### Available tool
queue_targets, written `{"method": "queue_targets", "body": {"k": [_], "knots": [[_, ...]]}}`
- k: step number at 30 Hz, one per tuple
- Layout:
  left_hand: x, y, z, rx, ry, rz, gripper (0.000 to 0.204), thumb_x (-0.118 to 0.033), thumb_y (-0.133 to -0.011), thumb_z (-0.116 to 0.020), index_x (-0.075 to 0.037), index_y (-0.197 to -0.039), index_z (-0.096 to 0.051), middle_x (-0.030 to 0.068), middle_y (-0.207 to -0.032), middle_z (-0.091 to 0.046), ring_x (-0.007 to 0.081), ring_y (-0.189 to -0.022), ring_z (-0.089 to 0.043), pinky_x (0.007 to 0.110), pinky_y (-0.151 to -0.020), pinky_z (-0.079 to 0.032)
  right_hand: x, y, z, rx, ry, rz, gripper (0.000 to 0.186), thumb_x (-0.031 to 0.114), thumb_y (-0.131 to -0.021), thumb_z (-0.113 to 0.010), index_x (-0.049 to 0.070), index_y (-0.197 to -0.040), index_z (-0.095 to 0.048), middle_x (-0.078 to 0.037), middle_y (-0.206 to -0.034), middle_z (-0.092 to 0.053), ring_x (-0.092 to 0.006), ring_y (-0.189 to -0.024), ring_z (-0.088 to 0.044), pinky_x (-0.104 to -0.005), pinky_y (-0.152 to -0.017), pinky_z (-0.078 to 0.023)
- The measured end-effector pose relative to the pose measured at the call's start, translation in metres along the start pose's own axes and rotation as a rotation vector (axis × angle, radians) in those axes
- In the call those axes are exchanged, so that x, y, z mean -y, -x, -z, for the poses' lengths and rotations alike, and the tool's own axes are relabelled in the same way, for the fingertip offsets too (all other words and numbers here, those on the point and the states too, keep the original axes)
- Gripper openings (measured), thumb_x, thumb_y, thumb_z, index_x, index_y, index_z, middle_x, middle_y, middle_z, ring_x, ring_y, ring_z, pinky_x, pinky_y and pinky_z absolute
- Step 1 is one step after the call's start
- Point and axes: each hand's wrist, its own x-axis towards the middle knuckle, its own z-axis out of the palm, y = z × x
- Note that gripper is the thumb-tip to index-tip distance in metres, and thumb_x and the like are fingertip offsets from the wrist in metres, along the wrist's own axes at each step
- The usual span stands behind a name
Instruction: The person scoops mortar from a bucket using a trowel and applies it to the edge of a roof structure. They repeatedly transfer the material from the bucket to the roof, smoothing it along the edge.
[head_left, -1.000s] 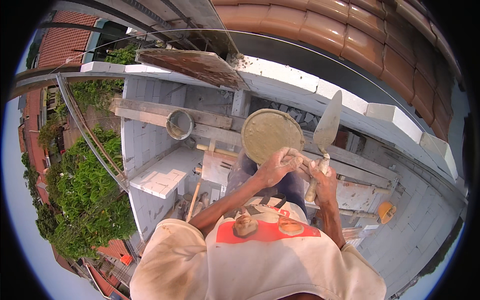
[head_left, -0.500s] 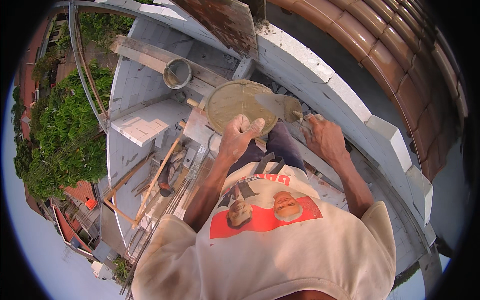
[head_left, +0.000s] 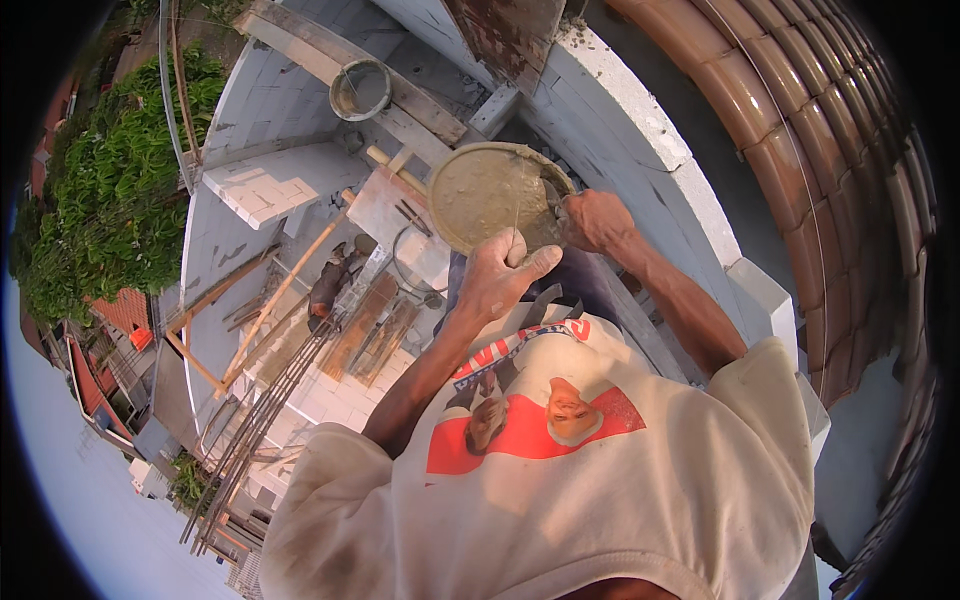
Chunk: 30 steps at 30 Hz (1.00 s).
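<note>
The round mortar bucket (head_left: 434,200) sits in front of the person's body, above the dark-trousered legs, filled nearly to the rim with grey-brown mortar (head_left: 480,190). The right hand (head_left: 600,222) is at the bucket's right edge, fingers closed around the handle of a trowel (head_left: 552,198); the blade is partly sunk in the mortar along that side. The left hand (head_left: 497,277) is at the near rim, just left of the right hand, thumb pointing to the right and fingers bent; whether it grips the rim cannot be told. A thin pale line crosses the mortar toward these fingers. Beyond the bucket, to the upper left, a smaller bucket (head_left: 360,90) stands on wooden planks (head_left: 420,103). A white block wall (head_left: 645,120) runs to the right, with glazed brown roof tiles (head_left: 790,190) past it.
</note>
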Motion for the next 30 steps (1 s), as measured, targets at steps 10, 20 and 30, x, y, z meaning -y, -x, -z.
{"method": "queue_targets", "body": {"k": [10, 20, 30], "knots": [[0.000, 0.007, -0.008, 0.029, -0.064, -0.053, 0.059, -0.044, -0.087, -0.085, -0.012, -0.071, -0.039, -0.0059, -0.070, -0.033, 0.0089, -0.067, -0.033, 0.030, -0.057, -0.031, 0.025, -0.008, -0.028, -0.059, -0.370, 0.019, 0.031, 0.031, -0.085, -0.070, 0.005, -0.100, -0.075, -0.024, -0.087, -0.074, -0.0451, -0.086, -0.072, -0.0528, -0.081, -0.059], [0.014, 0.000, 0.014, -0.115, 0.002, -0.073, 0.058, -0.049, -0.092, -0.079, -0.009, -0.071, -0.043, -0.0044, -0.070, -0.038, 0.0098, -0.069, -0.035, 0.031, -0.059, -0.034, 0.004, 0.020, -0.017, -0.108, -0.469, 0.132, 0.037, 0.036, -0.089, -0.070, 0.007, -0.112, -0.075, -0.023, -0.088, -0.074, -0.0450, -0.086, -0.071, -0.0530, -0.081, -0.057], [0.015, -0.005, 0.025, -0.105, 0.188, -0.012, 0.049, -0.046, -0.103, -0.067, -0.009, -0.075, -0.051, -0.0058, -0.074, -0.044, 0.0074, -0.072, -0.037, 0.028, -0.063, -0.034, -0.005, 0.079, 0.003, -0.156, -0.642, -0.050, 0.045, 0.037, -0.089, -0.071, 0.008, -0.123, -0.074, -0.025, -0.099, -0.075, -0.0449, -0.096, -0.071, -0.0513, -0.089, -0.056]]}}
